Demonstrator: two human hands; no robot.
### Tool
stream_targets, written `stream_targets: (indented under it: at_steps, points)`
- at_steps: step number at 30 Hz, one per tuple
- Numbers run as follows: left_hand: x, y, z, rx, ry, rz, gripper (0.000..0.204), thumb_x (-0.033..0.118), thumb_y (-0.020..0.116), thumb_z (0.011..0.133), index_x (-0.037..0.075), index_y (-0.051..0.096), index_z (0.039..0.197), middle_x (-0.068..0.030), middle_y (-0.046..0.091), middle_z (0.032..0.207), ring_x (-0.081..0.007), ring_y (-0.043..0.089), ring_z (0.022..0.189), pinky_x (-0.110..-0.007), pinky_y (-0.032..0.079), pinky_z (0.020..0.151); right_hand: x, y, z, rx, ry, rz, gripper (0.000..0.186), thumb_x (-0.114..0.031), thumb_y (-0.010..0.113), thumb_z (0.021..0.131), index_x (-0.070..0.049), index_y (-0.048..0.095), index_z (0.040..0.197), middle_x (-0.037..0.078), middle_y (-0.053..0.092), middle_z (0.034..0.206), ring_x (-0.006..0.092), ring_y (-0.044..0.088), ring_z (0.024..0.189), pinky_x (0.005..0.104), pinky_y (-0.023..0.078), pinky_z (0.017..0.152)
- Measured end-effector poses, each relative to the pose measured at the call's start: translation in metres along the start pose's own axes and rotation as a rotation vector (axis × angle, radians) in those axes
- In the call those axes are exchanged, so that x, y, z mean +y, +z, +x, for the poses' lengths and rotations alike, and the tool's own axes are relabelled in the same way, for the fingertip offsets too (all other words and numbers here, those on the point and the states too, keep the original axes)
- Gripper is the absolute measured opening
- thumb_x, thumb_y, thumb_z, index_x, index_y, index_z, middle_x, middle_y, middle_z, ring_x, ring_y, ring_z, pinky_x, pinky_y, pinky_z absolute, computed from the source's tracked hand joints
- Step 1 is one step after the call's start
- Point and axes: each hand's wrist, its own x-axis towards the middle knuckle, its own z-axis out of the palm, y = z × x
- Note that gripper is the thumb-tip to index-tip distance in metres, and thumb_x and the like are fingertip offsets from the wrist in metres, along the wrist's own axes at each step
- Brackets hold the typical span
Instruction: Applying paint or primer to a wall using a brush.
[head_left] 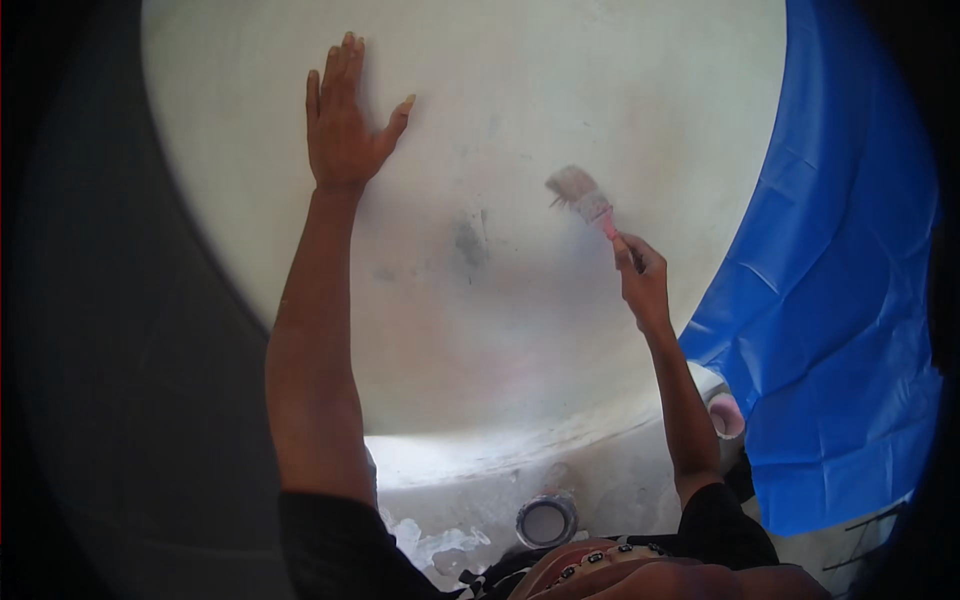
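A large pale, smooth surface [520, 60] with a curved outline fills the middle of the head view, marked by grey smudges and faint pink patches. High on its left part, my left hand [345, 135] lies flat with the fingers stretched out and the thumb apart; it holds nothing. My right hand [642, 275] grips the pink handle of a paintbrush [590, 203] on the right side. The brush's bristles point up and left, against or just over the surface; I cannot tell which. They look slightly blurred.
A creased blue tarp [830, 260] hangs along the right. Below the pale surface, an open round can [547, 521] stands on the white-stained floor [620, 480]. A pink-lined container [726, 415] sits by the tarp's lower edge. The left side is dark grey.
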Motion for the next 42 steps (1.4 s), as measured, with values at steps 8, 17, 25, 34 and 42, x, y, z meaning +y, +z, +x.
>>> stream_targets:
  at_steps: [8, 17, 25, 34, 42]
  points:
    - [-0.005, 0.016, -0.008, 0.148, -0.012, -0.518, 0.077, 0.042, 0.065, 0.094, 0.003, 0.035, 0.153, -0.0181, 0.036, 0.159, -0.0343, 0.033, 0.149, -0.049, 0.021, 0.124, 0.036, 0.072, -0.053, 0.053, 0.287, 0.139, 0.04, -0.038, 0.054, 0.105, 0.001, 0.066, 0.108, -0.007, 0.04, 0.069, 0.0027, 0.035, 0.06, 0.0233, 0.028, 0.053]
    - [0.001, -0.001, -0.009, 0.039, -0.063, -0.027, 0.074, 0.035, 0.066, 0.093, 0.002, 0.037, 0.152, -0.0166, 0.043, 0.156, -0.0332, 0.037, 0.147, -0.049, 0.024, 0.123, 0.153, 0.139, -0.191, 0.119, 0.303, -0.056, 0.034, -0.034, 0.049, 0.107, -0.001, 0.06, 0.102, 0.002, 0.049, 0.069, 0.0101, 0.047, 0.061, 0.0292, 0.039, 0.056]
    - [-0.003, 0.004, -0.017, 0.023, -0.071, 0.064, 0.063, 0.028, 0.062, 0.096, 0.004, 0.04, 0.151, -0.0151, 0.044, 0.155, -0.0311, 0.038, 0.146, -0.049, 0.024, 0.123, 0.005, 0.086, -0.013, 0.217, 0.212, 0.33, 0.037, -0.041, 0.053, 0.106, -0.005, 0.059, 0.101, -0.008, 0.037, 0.061, -0.0003, 0.028, 0.045, 0.0219, 0.021, 0.04]
    - [0.004, 0.008, -0.011, 0.043, -0.047, 0.045, 0.064, 0.027, 0.064, 0.096, 0.005, 0.04, 0.151, -0.0146, 0.044, 0.155, -0.0308, 0.037, 0.147, -0.049, 0.024, 0.123, 0.147, 0.118, -0.149, 0.1, 0.293, -0.252, 0.05, -0.04, 0.04, 0.109, 0.005, 0.058, 0.097, 0.021, 0.053, 0.07, 0.0324, 0.052, 0.063, 0.0435, 0.045, 0.064]
    - [0.001, 0.002, -0.014, 0.018, -0.058, 0.033, 0.069, 0.029, 0.066, 0.093, 0.003, 0.039, 0.151, -0.0161, 0.043, 0.155, -0.0335, 0.037, 0.147, -0.051, 0.024, 0.122, 0.149, 0.097, -0.172, 0.084, 0.442, -0.302, 0.06, -0.049, 0.041, 0.107, 0.006, 0.054, 0.086, 0.026, 0.05, 0.073, 0.0362, 0.045, 0.066, 0.0467, 0.043, 0.067]
